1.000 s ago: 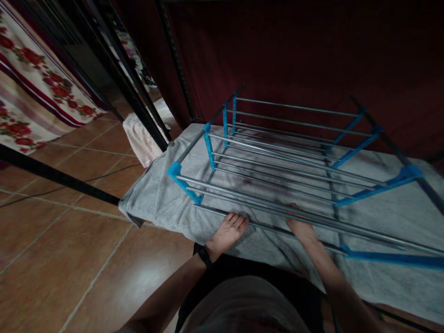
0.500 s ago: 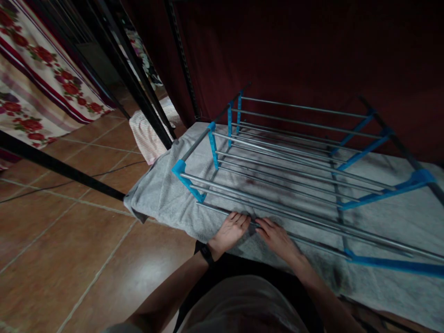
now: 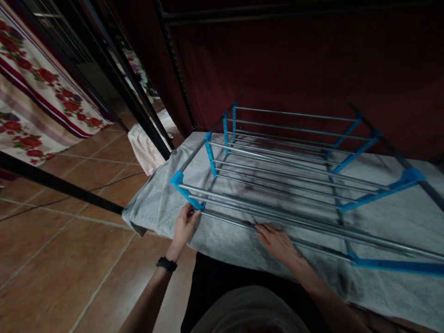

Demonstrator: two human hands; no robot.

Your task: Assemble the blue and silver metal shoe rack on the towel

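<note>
A rack of metal rods (image 3: 287, 184) and blue plastic brackets lies on a grey cloth. My left hand (image 3: 185, 225), wearing a dark wristband, has its fingers curled at the lower end of the front-left blue bracket (image 3: 189, 194). There the lowest front rod (image 3: 225, 219) meets the bracket; my fingers partly hide the joint. Farther right along that same rod, my right hand (image 3: 277, 241) lies with its fingers bent over the tube. At its right end the rod meets another blue bracket (image 3: 385, 264).
The grey cloth (image 3: 156, 203) covers a low platform with dark metal posts (image 3: 135, 83) at its left. A dark red curtain (image 3: 294, 64) hangs behind. Tiled floor (image 3: 62, 249), a striped cloth (image 3: 145, 148) and a flowered fabric (image 3: 45, 88) are on the left.
My left hand has moved left along the lowest front rod, from beside my right hand to the blue bracket. My right hand stays on the rod. The view has shifted slightly.
</note>
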